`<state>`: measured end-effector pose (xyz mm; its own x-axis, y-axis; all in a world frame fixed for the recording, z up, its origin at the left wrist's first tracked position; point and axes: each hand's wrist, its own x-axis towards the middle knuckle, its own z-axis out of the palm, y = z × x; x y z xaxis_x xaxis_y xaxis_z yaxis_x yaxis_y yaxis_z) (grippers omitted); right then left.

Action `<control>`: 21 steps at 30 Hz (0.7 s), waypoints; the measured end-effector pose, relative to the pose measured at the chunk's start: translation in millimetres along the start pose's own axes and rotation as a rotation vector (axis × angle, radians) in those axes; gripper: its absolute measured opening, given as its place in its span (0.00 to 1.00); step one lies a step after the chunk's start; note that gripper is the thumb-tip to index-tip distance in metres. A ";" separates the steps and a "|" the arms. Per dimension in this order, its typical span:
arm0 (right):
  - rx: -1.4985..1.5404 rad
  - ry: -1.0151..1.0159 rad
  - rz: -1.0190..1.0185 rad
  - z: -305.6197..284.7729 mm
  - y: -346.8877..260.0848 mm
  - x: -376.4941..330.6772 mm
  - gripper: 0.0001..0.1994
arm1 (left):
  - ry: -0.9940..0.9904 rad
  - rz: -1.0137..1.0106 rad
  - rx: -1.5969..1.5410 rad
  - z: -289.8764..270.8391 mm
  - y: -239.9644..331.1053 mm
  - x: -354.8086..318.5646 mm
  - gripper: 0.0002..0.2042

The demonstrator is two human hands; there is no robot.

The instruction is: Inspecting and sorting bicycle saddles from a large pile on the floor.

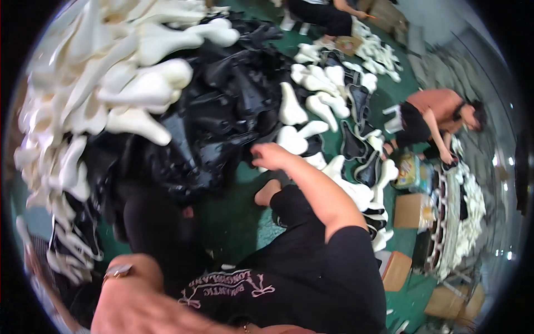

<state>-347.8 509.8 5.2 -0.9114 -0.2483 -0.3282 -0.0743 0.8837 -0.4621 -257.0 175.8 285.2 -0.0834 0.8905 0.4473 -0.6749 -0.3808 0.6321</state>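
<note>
Head view, looking down at a person seated on a green floor (233,222). The right hand (267,156) reached out from the 5 o'clock side toward the centre, fingers curled together, resting at the edge of a heap of black covers (222,106); whether it gripped one could not be told. Just beyond it, at 1 o'clock from the hand, lay white saddle-shaped foam pieces (290,108), about ten of them loose on the floor between the hand and the upper rim, too overlapped for an exact count. The left hand (128,309) lay blurred at 7 o'clock near the lower rim, wearing one wristwatch (118,271); its fingers could not be made out, so their state could not be told.

A large pile of white foam pieces (111,83) filled the 10 to 11 o'clock region, touching the black heap, too many to count. One bare foot (267,192) showed just below the right hand.

Two other people were present: one crouching person (439,117) at 3 o'clock, bent over a stacked row of finished black-and-white pieces (453,217), and one seated person (325,12) at 12 o'clock. About three cardboard boxes (411,210) stood at 4 o'clock.
</note>
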 end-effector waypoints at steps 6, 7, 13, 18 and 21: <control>0.197 0.852 0.321 -25.2 67.8 87.6 0.31 | -0.648 0.178 0.328 -77.9 61.2 -20.1 0.36; 0.180 0.893 0.363 -31.3 76.9 99.9 0.32 | -0.523 0.202 0.329 -92.0 63.6 -33.9 0.28; 0.049 0.763 0.567 -40.9 124.1 125.2 0.29 | 1.320 0.430 0.555 -195.6 68.3 -104.0 0.20; 0.015 0.802 0.378 -13.8 63.1 127.6 0.13 | 1.431 0.806 0.433 -269.0 144.3 -154.0 0.12; 0.006 0.836 0.366 -7.0 50.6 91.4 0.14 | 1.457 0.846 0.459 -289.4 165.2 -135.0 0.12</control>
<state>-437.6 534.6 -42.4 -0.8741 0.4178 0.2477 0.2773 0.8480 -0.4517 -569.4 64.8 146.2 -0.9808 -0.1952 -0.0024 0.1220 -0.6229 0.7727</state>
